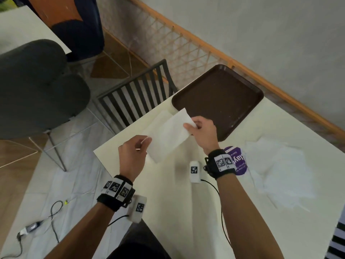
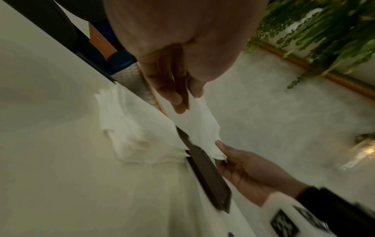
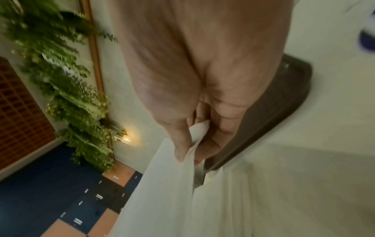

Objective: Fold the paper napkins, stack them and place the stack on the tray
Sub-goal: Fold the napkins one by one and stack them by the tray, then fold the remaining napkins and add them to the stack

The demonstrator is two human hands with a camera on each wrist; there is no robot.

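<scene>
A folded white paper napkin hangs in the air above the table, stretched between both hands. My left hand pinches its near left corner, and my right hand pinches its far right corner. Under it, a stack of folded napkins lies on the table just left of the brown tray. The left wrist view shows the stack, the held napkin and the tray's edge. In the right wrist view the thumb and fingers clamp the napkin beside the tray.
A loose heap of unfolded napkins lies at the right of the cream table, next to a purple packet. A slatted dark chair stands beyond the table's far edge. Cables trail on the floor at left.
</scene>
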